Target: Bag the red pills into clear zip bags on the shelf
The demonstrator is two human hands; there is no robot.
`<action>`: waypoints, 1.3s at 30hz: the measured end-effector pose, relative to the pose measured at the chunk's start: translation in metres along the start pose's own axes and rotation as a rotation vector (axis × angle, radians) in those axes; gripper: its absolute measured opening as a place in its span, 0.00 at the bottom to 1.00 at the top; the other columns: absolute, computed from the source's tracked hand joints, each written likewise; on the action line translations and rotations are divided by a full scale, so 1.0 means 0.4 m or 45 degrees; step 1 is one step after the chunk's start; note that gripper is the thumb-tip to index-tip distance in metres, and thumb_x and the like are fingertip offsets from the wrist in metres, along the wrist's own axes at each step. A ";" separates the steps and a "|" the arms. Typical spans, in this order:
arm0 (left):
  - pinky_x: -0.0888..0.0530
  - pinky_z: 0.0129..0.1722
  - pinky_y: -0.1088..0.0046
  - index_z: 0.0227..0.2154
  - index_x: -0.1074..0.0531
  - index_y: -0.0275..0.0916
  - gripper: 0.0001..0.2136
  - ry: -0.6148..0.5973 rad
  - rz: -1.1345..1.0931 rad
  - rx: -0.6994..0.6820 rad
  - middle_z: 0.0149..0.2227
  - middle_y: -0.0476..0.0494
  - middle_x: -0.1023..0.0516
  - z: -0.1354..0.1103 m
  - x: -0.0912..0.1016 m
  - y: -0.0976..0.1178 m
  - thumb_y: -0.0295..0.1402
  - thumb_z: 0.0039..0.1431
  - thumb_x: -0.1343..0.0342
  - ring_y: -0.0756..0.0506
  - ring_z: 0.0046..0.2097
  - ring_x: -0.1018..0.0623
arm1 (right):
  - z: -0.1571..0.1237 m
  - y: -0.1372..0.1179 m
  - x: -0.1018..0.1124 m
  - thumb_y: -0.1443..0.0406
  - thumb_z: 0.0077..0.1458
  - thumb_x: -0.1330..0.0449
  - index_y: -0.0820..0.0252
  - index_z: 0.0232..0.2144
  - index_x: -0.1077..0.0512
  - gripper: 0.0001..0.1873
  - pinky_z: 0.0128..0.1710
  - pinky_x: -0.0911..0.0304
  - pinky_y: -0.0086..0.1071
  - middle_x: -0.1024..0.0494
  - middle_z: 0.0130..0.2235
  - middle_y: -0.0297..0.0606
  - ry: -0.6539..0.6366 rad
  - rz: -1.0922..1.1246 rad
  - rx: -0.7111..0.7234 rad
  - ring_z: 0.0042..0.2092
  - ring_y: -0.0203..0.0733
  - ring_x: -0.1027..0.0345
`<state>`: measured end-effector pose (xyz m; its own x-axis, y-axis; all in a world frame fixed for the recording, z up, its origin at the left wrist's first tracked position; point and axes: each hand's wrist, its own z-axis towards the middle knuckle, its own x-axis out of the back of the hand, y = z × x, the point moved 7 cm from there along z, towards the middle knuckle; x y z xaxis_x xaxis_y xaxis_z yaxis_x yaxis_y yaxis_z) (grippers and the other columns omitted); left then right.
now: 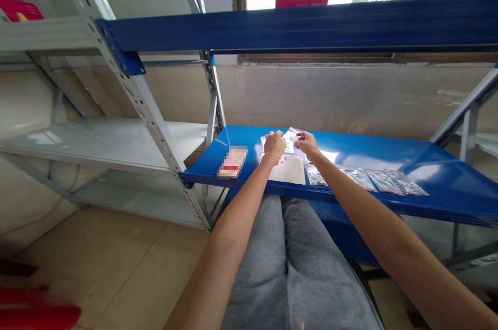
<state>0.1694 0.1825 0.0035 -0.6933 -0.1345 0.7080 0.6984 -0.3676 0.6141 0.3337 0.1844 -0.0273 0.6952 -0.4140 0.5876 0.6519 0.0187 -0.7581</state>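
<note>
Looking down from a head cam here, and both hands are working over a blue steel shelf (361, 151) that's sitting just past the person's grey sweatpants (295, 267). The left hand (274, 145) is curled closed on a clear plastic bag (291, 139), while the right hand (306, 143) is pinching the bag's right edge, so the bag is being held up between them toward the far side of the shelf. Can't really tell how the left fingers are sitting, since the back of the hand is covering them.

Just near the hands, a white pad with red dots (287, 170) is lying on the shelf. A row of small zip bags (360, 178) is stretched out along the near edge to the right, and a blurred packet (232, 162) is lying off to the left.

What I'd worry about: that glossy shelf and thin plastic look slippery, so a loose pinch could let the clear plastic bag slide off the far edge. The right forearm is also passing close to the small zip bags, so one careless sweep could knock them off the near edge onto the floor. The red dots on the pad could also get scattered if they're loose, though I can't tell from here.
</note>
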 end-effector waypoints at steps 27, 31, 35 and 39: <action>0.28 0.57 0.59 0.56 0.26 0.39 0.29 -0.120 -0.369 0.054 0.55 0.35 0.22 -0.434 0.207 -0.025 0.38 0.51 0.30 0.36 0.56 0.23 | -0.452 -0.132 0.032 0.53 0.48 0.33 0.57 0.28 0.30 0.15 0.25 0.35 0.32 0.23 0.26 0.35 -0.320 0.687 -0.011 0.30 0.43 0.26; 0.31 0.59 0.57 0.62 0.33 0.40 0.36 -0.097 -0.151 -0.056 0.59 0.32 0.26 -0.441 0.201 0.027 0.40 0.50 0.29 0.32 0.61 0.27 | -0.457 -0.156 0.015 0.51 0.49 0.33 0.56 0.26 0.31 0.17 0.28 0.33 0.35 0.22 0.27 0.38 -0.356 0.605 0.049 0.29 0.43 0.28; 0.30 0.56 0.57 0.61 0.32 0.40 0.33 -0.056 -0.042 -0.034 0.57 0.32 0.24 -0.437 0.182 0.037 0.38 0.52 0.30 0.32 0.59 0.26 | -0.459 -0.171 0.010 0.47 0.50 0.33 0.55 0.24 0.32 0.20 0.30 0.33 0.36 0.22 0.27 0.38 -0.333 0.527 0.078 0.30 0.44 0.28; 0.28 0.54 0.61 0.56 0.28 0.39 0.26 -0.030 -0.126 -0.016 0.53 0.34 0.22 -0.434 0.172 0.024 0.35 0.53 0.32 0.35 0.55 0.24 | -0.463 -0.174 0.008 0.43 0.51 0.35 0.55 0.24 0.32 0.24 0.27 0.36 0.34 0.24 0.24 0.37 -0.356 0.540 0.087 0.26 0.41 0.32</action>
<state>0.0975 0.0100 -0.0024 -0.7542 -0.0756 0.6523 0.6245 -0.3895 0.6770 0.2347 0.0132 -0.0250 0.9513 -0.0979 0.2924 0.3065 0.1957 -0.9315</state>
